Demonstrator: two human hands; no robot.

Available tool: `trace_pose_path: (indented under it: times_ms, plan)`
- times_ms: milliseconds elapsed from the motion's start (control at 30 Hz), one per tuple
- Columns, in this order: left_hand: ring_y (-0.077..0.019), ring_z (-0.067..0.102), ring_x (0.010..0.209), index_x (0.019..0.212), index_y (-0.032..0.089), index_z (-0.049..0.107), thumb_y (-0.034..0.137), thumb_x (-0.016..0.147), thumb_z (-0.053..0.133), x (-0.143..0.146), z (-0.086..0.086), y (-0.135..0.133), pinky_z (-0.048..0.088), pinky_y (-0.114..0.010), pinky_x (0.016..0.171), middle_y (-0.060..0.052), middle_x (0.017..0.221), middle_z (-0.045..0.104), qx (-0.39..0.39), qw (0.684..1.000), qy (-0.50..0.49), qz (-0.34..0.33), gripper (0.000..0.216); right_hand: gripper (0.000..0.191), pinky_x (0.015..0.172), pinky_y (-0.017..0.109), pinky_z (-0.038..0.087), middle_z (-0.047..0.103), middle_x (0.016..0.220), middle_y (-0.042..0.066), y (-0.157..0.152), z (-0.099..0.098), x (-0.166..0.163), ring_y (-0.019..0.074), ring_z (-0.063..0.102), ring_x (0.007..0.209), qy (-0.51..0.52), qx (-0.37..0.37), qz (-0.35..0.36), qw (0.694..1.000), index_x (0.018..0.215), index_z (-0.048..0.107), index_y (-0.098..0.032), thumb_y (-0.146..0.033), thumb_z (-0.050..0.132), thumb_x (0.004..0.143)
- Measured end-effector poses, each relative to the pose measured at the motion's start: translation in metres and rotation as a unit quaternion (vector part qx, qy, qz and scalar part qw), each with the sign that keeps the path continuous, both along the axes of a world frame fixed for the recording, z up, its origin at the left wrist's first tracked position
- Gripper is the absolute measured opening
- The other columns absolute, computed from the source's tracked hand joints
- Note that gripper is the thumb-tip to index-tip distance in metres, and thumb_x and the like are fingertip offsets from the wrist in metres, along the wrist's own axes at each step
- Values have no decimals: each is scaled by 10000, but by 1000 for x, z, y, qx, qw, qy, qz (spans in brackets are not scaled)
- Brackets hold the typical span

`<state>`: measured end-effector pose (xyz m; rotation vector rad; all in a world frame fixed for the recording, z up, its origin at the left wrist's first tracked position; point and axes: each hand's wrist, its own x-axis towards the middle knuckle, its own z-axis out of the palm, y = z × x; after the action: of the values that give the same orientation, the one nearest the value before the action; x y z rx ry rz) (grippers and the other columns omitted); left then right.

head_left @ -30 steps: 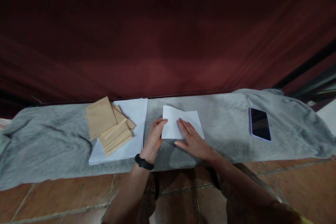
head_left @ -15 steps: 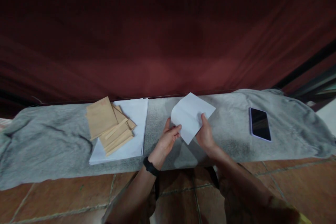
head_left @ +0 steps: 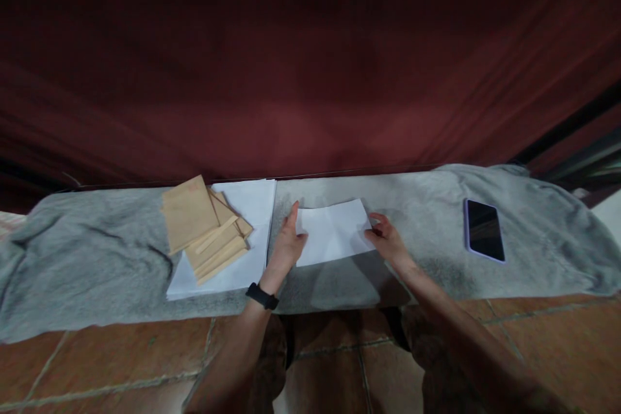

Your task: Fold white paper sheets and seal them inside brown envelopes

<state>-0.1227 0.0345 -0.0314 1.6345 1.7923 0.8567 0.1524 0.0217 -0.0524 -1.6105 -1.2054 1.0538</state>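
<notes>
A folded white sheet of paper (head_left: 334,231) lies nearly flat on the grey cloth (head_left: 97,252) in front of me. My left hand (head_left: 287,246), a black band on its wrist, holds the sheet's left edge with fingers stretched along it. At the sheet's right edge, my right hand (head_left: 387,237) pinches the paper with curled fingers. To the left, several brown envelopes (head_left: 206,226) sit in a loose pile on a stack of white paper (head_left: 252,207).
A dark phone (head_left: 484,229) lies face up on the cloth at the right. A dark red curtain (head_left: 310,65) hangs behind the cloth. Terracotta floor tiles (head_left: 97,362) show below, with my knees between them.
The sheet was lifted and turned in both hands, then brought back down flat. My hands now sit at its left and right edges instead of on top of it.
</notes>
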Motion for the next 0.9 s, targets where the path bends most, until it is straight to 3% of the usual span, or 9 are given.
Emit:
trace_pose_path:
  times_ms: [133,233,367,433,567,733,900]
  plan:
    - [-263,647,1236,1603,223,367,32,799,600,10,3,-7,520,-380,1088,-121,1417,594,-22,996,85,-28,859,578,739,319,495,699,843,17,-5,0,1,208,671,756,-259,-3,50,965,1414,518,-199,-181,543,837]
    - [-239,610,1304,1581,212,401,32,818,566,15,4,-11,483,-350,1129,-122,1524,510,-8,991,133,-31,801,599,832,336,508,733,959,72,-10,2,0,237,693,876,-364,-4,91,927,1475,462,-153,-139,513,879]
    - [-343,513,1413,1536,180,472,74,874,516,24,3,-18,426,-505,1177,-180,1635,390,41,972,232,-12,672,533,1005,456,485,691,1206,189,-13,2,1,331,630,1120,-451,58,88,886,1440,530,-101,-175,512,912]
    - [-377,413,1489,1522,148,482,101,919,473,36,-1,-23,367,-574,1204,-203,1666,341,77,965,250,-24,605,517,1047,518,469,654,1286,215,-12,2,-3,364,590,1190,-446,104,85,885,1447,542,-97,-233,495,951]
    - [-312,292,1567,1549,145,435,214,1012,391,65,-18,-33,288,-553,1262,-172,1667,364,94,966,205,-125,543,542,1174,527,417,534,1525,161,-12,-2,-28,316,482,1404,-325,202,153,911,1538,482,-175,-385,373,1050]
    - [-317,230,1584,1589,60,347,184,981,404,81,-30,-41,208,-552,1293,-218,1672,320,82,947,251,-184,624,592,1278,465,311,475,1611,104,-15,-8,-68,216,386,1514,-283,204,248,904,1593,411,-172,-405,199,1092]
    - [-308,198,1592,1602,51,322,181,986,385,75,-30,-39,199,-547,1299,-219,1682,284,75,935,291,-186,632,608,1295,469,255,402,1654,125,-17,-10,-73,222,339,1545,-355,193,252,879,1599,387,-108,-390,175,1104]
